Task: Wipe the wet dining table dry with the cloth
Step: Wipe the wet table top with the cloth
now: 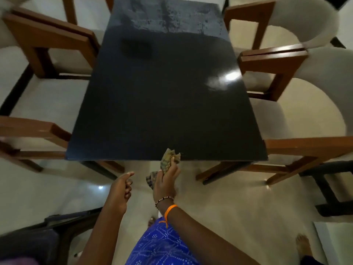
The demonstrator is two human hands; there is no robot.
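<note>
Cloth (168, 163), crumpled, checked, olive-brown fabric, is gripped in the right hand (165, 181); the fingers are curled round it. Upper part of the cloth is seen at the near edge of the glossy black rectangular tabletop (164, 104), approx. at the edge's middle; whether it touches the surface cannot be told. A loose end of the cloth hangs out to the left of the hand, below the edge. A beaded bracelet and an orange thread band (169, 209) are worn on the right wrist.

Left hand (121, 185) is held just left of the right hand, off the tabletop, w/ nothing in it; the fingers are loosely curled and the thumb is extended fwd.

Far end of the tabletop is covered by a streaky wet film (168, 20); a bright light reflection is seen near the right edge. Rest of the surface appears dark and even.

Wooden chairs w/ pale seat cushions (57, 44) are set along both long sides. A blue patterned garment (162, 245) is visible below the arms. Floor (229, 207) is pale and glossy.
</note>
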